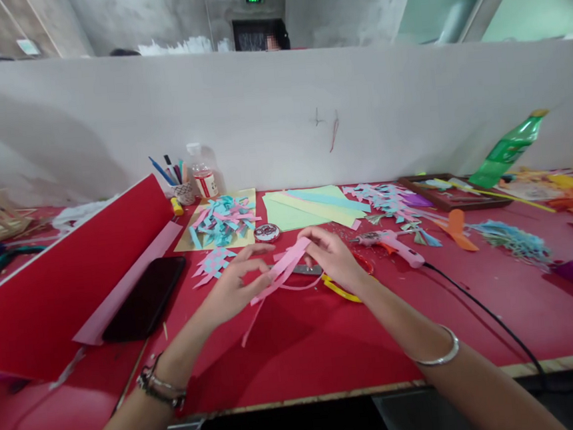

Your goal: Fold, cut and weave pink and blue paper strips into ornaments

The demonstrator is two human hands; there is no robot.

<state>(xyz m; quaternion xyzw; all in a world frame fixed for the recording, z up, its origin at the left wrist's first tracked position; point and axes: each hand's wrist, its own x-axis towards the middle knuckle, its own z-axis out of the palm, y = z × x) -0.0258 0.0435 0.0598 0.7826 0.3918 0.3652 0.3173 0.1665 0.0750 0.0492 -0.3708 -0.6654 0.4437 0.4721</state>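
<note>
Pink paper strips (pixel 287 266), flat, narrow, slightly curled: one bundle, pinched between left hand (pixel 237 283) and right hand (pixel 331 254), above a smooth red table (pixel 300 368). Beneath, partly hidden: metal-bladed scissors (pixel 342 289), apparently yellow-handled. Beyond: pale paper sheets (pixel 299 210); rightward, pink glue gun (pixel 394 244), black-corded.

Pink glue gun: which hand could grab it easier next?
Probably the right hand. The glue gun lies on that side, and the left hand is farther off. But the right hand holds the pink paper strips, so it would need to let go first.
</note>
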